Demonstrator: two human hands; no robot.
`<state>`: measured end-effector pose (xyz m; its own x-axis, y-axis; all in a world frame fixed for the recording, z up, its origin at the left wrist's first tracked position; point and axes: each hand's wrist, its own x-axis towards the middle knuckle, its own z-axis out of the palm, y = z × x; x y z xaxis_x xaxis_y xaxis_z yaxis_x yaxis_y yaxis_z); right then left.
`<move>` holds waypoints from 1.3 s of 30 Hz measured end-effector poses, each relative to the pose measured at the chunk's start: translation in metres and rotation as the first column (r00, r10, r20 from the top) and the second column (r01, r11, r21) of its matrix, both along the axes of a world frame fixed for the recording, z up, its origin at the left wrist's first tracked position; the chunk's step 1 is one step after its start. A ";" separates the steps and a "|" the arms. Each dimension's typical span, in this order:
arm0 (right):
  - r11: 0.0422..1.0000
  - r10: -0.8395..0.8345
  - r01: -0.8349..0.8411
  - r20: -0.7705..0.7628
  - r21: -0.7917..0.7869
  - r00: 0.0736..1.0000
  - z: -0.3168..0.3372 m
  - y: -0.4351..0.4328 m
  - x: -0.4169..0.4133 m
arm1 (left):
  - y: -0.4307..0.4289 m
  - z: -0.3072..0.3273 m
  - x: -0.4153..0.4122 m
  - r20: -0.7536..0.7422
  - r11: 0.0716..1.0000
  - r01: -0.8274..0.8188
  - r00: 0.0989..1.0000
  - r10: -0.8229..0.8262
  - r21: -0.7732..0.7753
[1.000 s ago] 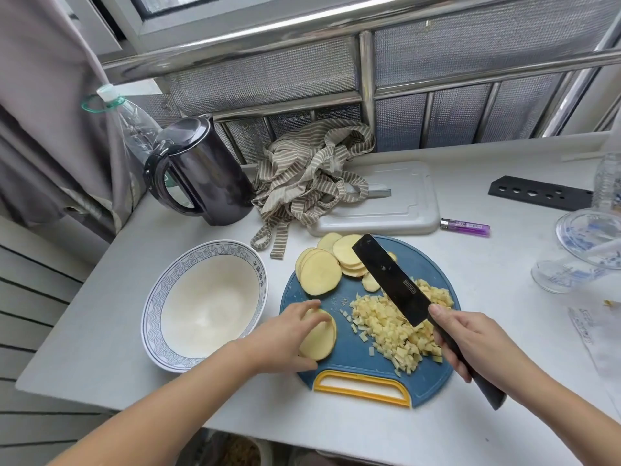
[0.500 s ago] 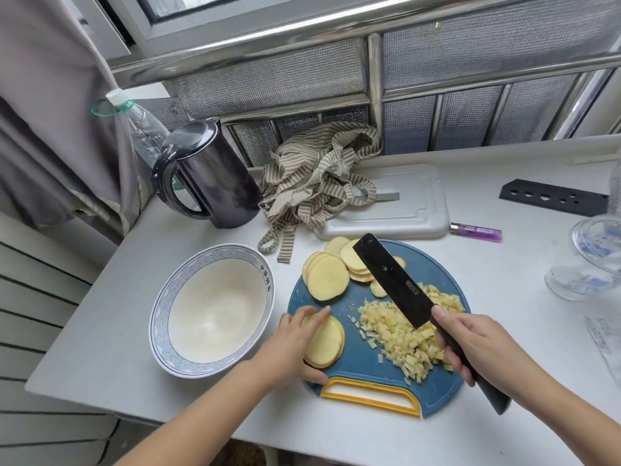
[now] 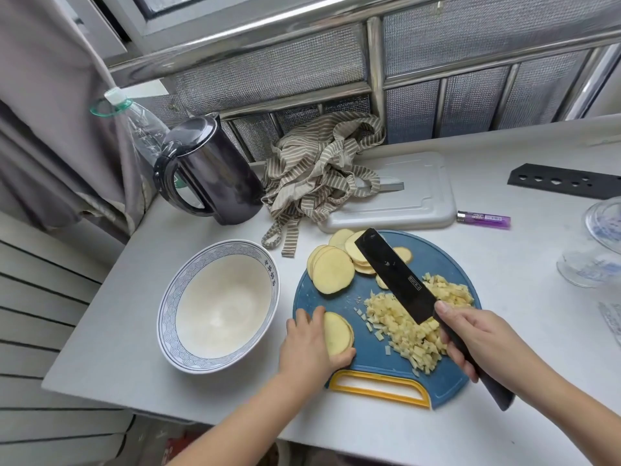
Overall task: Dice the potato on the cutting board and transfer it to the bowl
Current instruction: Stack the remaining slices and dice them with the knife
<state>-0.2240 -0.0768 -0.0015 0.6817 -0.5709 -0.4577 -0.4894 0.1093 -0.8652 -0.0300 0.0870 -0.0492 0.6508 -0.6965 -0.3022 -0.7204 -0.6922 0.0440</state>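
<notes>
Left grip (image 3: 309, 348) is clamped on a short stack of slices (image 3: 337, 334), flat pale-yellow discs with smooth cut faces. Thumb is at the near edge and fingers are over the far edge. The stack sits at lower left of the cutting board (image 3: 433, 257), which is round matte blue plastic with a yellow loop handle at its bottom edge.

Right grip (image 3: 477, 334) is wrapped round the dark handle of the knife (image 3: 393, 274). The blade is rectangular, matte black, cleaver-shaped. It slants from frame centre-right up toward the left, over the diced pile (image 3: 403, 331). I can't tell if the edge touches the pile.

The pile is small irregular cubes heaped mid-board, with a few strays on the blue to its left. More potato rounds (image 3: 332, 270) are fanned and overlapping along the board's upper left.

The bowl (image 3: 168, 317) is glossy white ceramic with a blue wave-pattern rim. It's just left of the board on the grey surface (image 3: 134, 297), and I see no potato in it.

Upper frame:
- dark glossy kettle (image 3: 215, 173)
- crumpled striped cloth (image 3: 319, 169)
- white rectangular plastic board (image 3: 413, 196)
- purple translucent lighter (image 3: 484, 219)
</notes>
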 end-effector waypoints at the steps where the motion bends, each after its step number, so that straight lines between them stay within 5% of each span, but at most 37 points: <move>1: 1.000 -0.002 0.002 0.003 0.004 1.000 0.000 0.000 0.001 | -0.002 0.000 -0.005 -0.008 0.999 -0.033 0.999 0.033 0.006; 6: 0.999 -0.019 0.019 0.012 0.026 1.000 -0.001 0.000 0.001 | -0.021 0.018 0.007 -0.057 0.985 -0.141 0.989 0.136 -0.095; 10: 0.998 -0.042 0.042 0.008 0.038 0.999 0.001 -0.001 0.000 | -0.051 0.021 0.036 -0.089 0.964 -0.077 0.994 0.056 -0.256; 14: 0.997 -0.069 0.068 0.017 0.041 0.997 0.004 -0.003 -0.002 | -0.071 0.016 0.050 -0.161 0.982 -0.044 0.987 0.014 -0.184; 21: 0.996 -0.080 0.079 0.024 0.040 0.996 0.007 -0.006 -0.011 | -0.082 0.027 0.065 -0.057 0.995 0.044 0.997 -0.049 -0.087; 30: 0.997 -0.070 0.069 0.029 0.026 0.997 0.010 -0.007 -0.008 | -0.083 0.049 0.083 -0.197 0.989 0.147 0.971 -0.139 0.028; 39: 0.998 -0.056 0.055 0.037 0.035 0.998 0.009 -0.006 -0.007 | -0.082 0.046 0.076 -0.164 0.995 0.092 0.982 -0.099 -0.045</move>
